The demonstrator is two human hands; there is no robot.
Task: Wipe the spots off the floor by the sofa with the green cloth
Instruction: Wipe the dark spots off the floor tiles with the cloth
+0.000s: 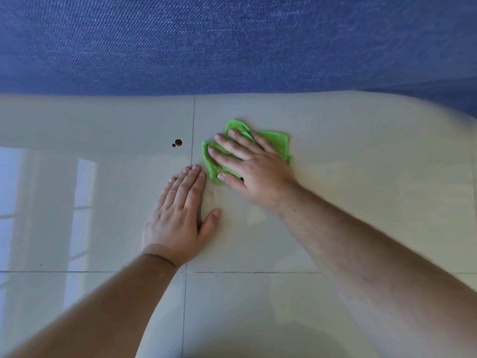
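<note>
The green cloth (276, 143) lies crumpled on the glossy cream tiled floor (361, 177), just below the blue sofa (232, 42). My right hand (253, 169) presses flat on top of it with fingers spread, covering most of it. Two dark brown spots (177, 143), one larger and one smaller, sit on the tile to the left of the cloth, across a grout line. My left hand (180, 215) rests flat on the floor below the spots, fingers together, holding nothing.
The sofa's blue fabric front runs across the whole top of the view. Grout lines cross the floor vertically (192, 130) and horizontally (258, 272). A tiny dark speck (41, 265) lies at far left. A window reflection shines on the left tiles.
</note>
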